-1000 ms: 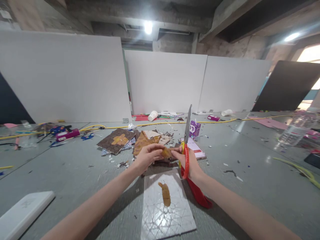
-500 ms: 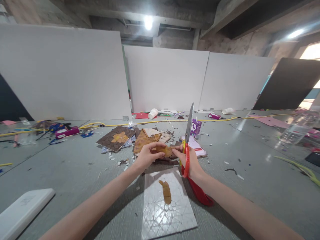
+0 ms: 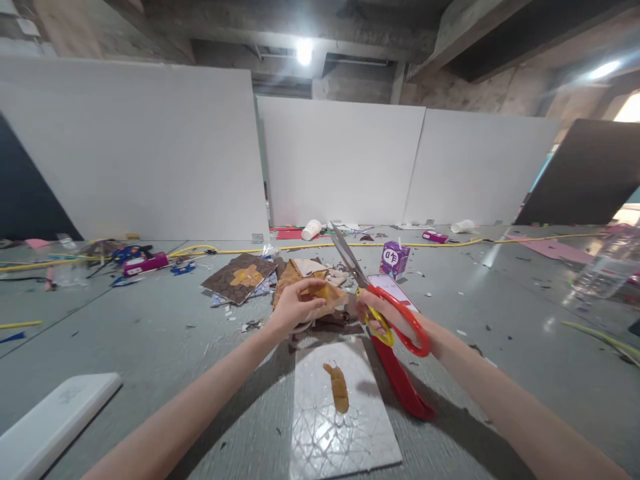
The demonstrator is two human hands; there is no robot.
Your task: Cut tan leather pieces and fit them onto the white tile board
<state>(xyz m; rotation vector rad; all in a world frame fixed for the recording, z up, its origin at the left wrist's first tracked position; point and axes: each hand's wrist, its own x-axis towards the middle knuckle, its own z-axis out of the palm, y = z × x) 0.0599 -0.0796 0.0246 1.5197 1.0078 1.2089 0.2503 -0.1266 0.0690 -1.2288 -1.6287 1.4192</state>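
A small tan-brown paper piece (image 3: 327, 293) is pinched in the left hand (image 3: 295, 308), whose fingers (image 3: 314, 303) are clamped on its near edge; it is held in the air just above the far edge of the white patterned tile (image 3: 345, 427). The piece looks creased, with an irregular cut outline and a faint lighter pattern. A pair of scissors (image 3: 373, 293) is gripped by the right hand (image 3: 387, 317), just right of the paper piece, the fingers closed through the red and yellow handle loops. The steel blades are shut or nearly so and point up and to the left, their tips above and behind the paper piece.

On the tile, which lies on the grey counter (image 3: 150, 333), a narrow brown cut-out (image 3: 340, 388) rests near the middle. A red strip (image 3: 403, 387) lies against the tile's right edge. Beyond the tile, a heap of brown patterned sheets (image 3: 240, 277) is spread out. Behind and to the right of the tile stands a purple carton (image 3: 395, 259) with white characters printed on it, too blurred to be read.
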